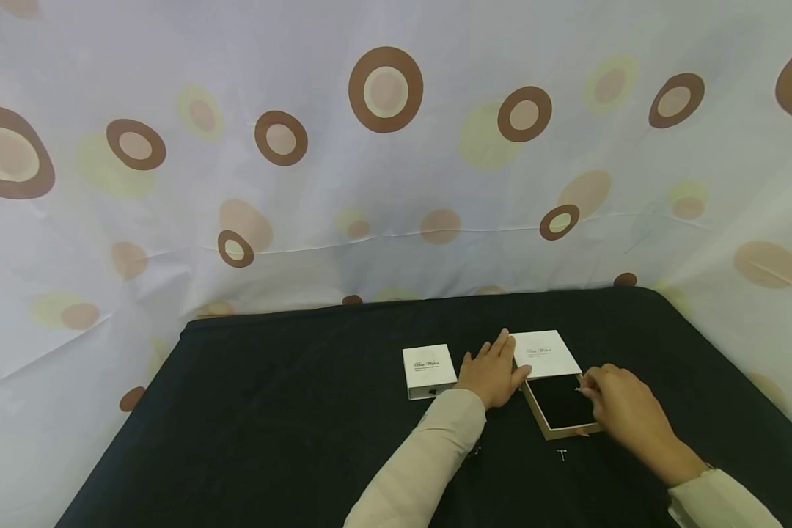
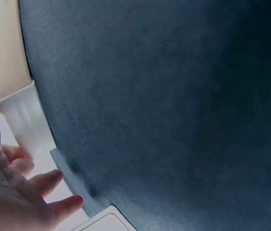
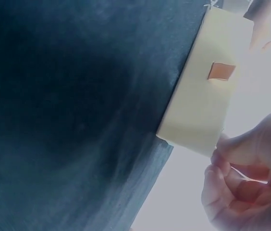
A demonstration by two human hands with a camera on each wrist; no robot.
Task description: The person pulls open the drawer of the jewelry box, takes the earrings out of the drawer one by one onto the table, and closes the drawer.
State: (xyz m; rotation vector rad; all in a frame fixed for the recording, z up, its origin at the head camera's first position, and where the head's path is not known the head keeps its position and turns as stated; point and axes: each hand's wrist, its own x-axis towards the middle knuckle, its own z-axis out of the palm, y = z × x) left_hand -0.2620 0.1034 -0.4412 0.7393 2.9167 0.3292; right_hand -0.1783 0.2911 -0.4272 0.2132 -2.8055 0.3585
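A white sliding gift box has its printed sleeve [image 1: 546, 352] at the back and its drawer [image 1: 543, 414], lined in black, pulled out towards me. With fingers stretched out, my left hand [image 1: 491, 375] lies against the sleeve's left side, its thumb near the front edge. Over the drawer's right side, my right hand [image 1: 623, 403] pinches a small silvery piece [image 1: 577, 389], mostly hidden by the fingertips. In the right wrist view the curled fingers are close to the corner of the drawer front [image 3: 200, 103], which carries an orange pull tab [image 3: 221, 71].
A second white box [image 1: 429, 369], smaller in view, stands left of my left hand. On the black cloth [image 1: 270, 425] before the drawer lies a small silver T-shaped piece [image 1: 562, 455]. Another tiny shiny piece [image 1: 477, 449] is beside my left sleeve. A patterned curtain [image 1: 396, 183] hangs behind.
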